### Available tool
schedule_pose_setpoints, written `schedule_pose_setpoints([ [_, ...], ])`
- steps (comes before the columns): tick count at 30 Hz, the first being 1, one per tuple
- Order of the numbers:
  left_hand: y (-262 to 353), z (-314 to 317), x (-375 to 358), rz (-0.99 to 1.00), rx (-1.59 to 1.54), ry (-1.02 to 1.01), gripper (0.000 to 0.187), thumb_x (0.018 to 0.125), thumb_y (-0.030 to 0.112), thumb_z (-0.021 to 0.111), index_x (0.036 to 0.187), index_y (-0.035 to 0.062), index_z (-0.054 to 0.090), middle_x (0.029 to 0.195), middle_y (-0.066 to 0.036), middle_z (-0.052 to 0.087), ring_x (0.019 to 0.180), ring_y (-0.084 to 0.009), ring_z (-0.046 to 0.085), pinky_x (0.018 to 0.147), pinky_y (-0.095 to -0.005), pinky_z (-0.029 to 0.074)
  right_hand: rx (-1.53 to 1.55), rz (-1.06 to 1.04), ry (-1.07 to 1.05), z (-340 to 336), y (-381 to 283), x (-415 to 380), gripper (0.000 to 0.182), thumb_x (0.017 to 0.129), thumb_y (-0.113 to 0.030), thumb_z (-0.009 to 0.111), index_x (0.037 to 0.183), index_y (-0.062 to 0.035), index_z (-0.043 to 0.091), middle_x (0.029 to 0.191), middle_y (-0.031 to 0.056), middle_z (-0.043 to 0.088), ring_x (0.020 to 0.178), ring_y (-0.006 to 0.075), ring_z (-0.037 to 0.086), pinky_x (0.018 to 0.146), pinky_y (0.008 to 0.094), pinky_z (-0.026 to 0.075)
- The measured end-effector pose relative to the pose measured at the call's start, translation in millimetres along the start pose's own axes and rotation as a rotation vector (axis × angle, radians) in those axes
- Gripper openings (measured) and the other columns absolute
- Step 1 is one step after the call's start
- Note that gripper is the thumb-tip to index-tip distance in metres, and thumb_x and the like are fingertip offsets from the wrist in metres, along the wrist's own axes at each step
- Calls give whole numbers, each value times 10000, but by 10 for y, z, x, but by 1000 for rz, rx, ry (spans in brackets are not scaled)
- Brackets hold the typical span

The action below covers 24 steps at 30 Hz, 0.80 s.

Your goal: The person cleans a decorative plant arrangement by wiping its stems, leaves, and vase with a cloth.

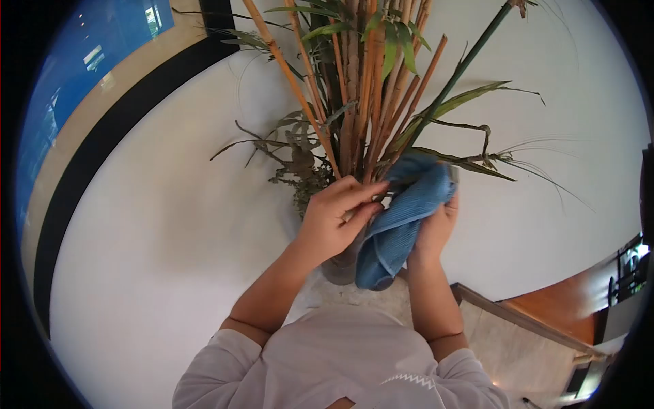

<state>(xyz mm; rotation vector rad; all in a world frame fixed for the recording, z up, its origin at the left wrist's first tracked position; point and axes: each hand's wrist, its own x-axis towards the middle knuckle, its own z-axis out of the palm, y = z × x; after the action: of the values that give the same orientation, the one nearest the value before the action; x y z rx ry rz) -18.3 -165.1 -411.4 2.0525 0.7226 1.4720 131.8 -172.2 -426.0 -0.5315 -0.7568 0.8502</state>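
A blue cloth (402,225) hangs in folds from my right hand (436,228), whose fingers are closed on it and partly hidden behind it. My left hand (337,215) is just left of the cloth, with thumb and fingertips brought together in a pinch. What lies between those fingertips is too small to make out; thin leaves and the cloth's upper edge are right beside them. Behind both hands rises a tall arrangement of orange-brown bamboo stalks (371,102) with long green leaves (470,99). Its grey vase (339,267) shows partly below my left hand.
Dry dark foliage (300,160) spreads from the arrangement's left side. A thick green stalk (463,68) leans out to the upper right. A white wall (157,204) stands behind. Tiled floor (504,341) and a brown ledge (518,319) are at the lower right.
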Motion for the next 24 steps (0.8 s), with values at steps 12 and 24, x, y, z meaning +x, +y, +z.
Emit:
schedule_pose_setpoints([
  [12, -124, 79, 9, -172, -243, 61, 276, 810, -87, 548, 1064, 0, 611, 966, -56, 578, 832, -80, 558, 675, -181, 438, -440, -40, -345, -55, 196, -151, 244, 806, 23, 529, 1050, 14, 550, 914, 17, 580, 838, 85, 517, 763, 221, 407],
  [24, -98, 38, 212, -481, -498, -204, 167, 852, 110, 577, 938, 4, 673, 927, -30, 559, 809, -99, 527, 724, -210, 414, -276, 178, -542, -327, 199, -83, 249, 829, -19, 531, 1075, 10, 552, 894, 22, 609, 816, 73, 531, 764, 228, 428],
])
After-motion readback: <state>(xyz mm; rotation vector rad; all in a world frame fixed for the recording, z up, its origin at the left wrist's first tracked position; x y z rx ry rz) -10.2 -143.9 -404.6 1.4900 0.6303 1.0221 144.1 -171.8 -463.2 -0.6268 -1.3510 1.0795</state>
